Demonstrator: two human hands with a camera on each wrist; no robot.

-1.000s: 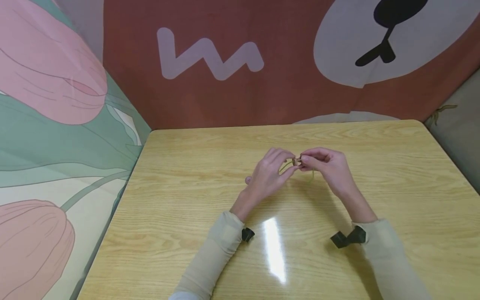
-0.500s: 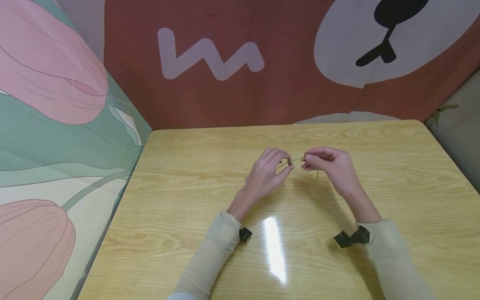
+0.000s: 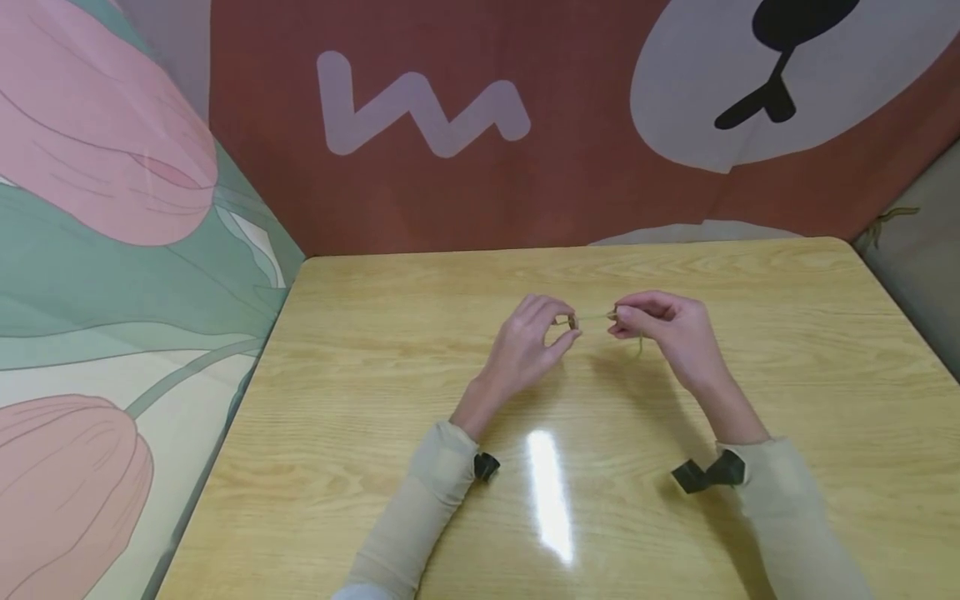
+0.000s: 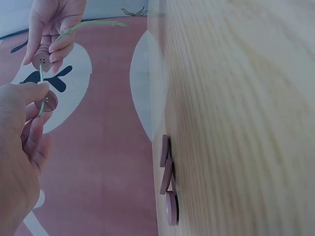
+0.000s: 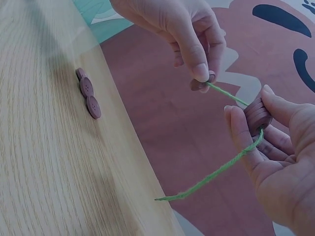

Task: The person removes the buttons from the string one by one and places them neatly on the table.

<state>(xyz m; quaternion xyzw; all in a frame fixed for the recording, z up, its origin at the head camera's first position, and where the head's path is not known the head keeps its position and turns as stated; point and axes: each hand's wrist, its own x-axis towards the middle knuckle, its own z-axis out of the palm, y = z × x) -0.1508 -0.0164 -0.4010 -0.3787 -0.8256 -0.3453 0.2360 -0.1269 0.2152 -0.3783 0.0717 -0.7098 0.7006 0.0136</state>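
Note:
Brown four-hole buttons are strung on a green cord (image 5: 211,178). Between thumb and fingers my left hand (image 3: 519,350) pinches a single button (image 4: 52,100), and the cord passes through it. A stack of several buttons (image 5: 258,117) is gripped by my right hand (image 3: 678,343), lying face to face on the same cord. A short stretch of cord spans the gap between both hands, above the table. From the far side of the stack the cord's loose end hangs down, best seen in the right wrist view.
Three loose brown buttons (image 5: 86,87) lie close together on the wood-grain table (image 3: 360,400); in the head view my left hand hides them. A red patterned cloth (image 3: 450,200) rises behind the table's far edge, and a flower-patterned one (image 3: 90,317) stands along the left.
My hands have drawn apart, the left moving left and the right slightly right. The single button has moved away from the right hand's stack, exposing cord between them.

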